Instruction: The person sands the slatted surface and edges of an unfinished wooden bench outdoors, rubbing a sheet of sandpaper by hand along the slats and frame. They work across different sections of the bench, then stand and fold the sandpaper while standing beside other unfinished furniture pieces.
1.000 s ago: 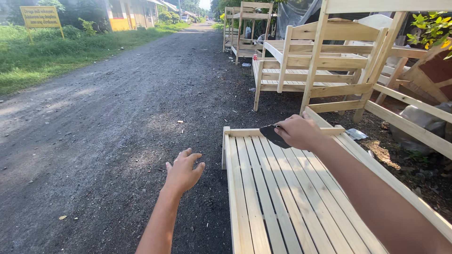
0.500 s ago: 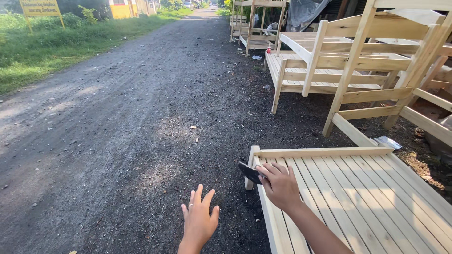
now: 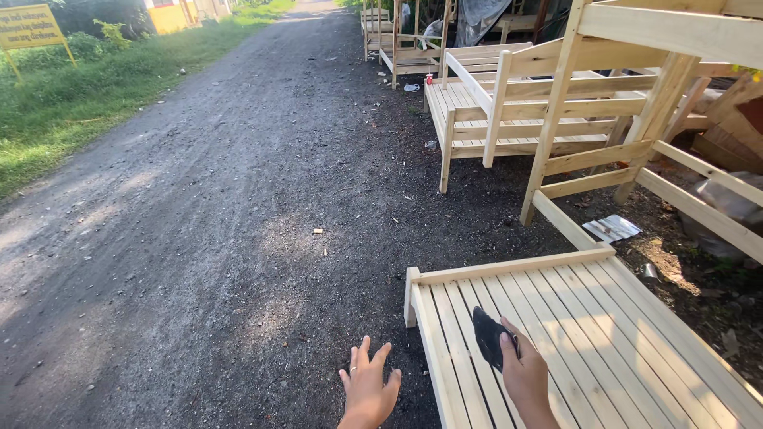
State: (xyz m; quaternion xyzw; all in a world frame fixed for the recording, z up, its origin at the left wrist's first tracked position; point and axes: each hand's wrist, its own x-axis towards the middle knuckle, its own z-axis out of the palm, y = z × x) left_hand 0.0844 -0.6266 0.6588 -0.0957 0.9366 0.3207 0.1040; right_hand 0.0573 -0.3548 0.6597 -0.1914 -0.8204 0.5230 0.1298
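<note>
Head view: a dark sanding pad [image 3: 488, 337] lies on the slatted wooden bed frame [image 3: 604, 334], long axis pointing away up the slats. Right hand [image 3: 524, 373] fingers pinch it; left hand [image 3: 368, 387] hovers beside, fingers spread.

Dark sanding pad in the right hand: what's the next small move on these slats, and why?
Probably a short stroke of the dark pad along the grain toward the end rail. The right hand presses it flat on the pale slats of the slatted frame, partway from that end, and the bare boards ahead look unfinished. The left hand hovers open over the gravel, holding nothing.
</note>
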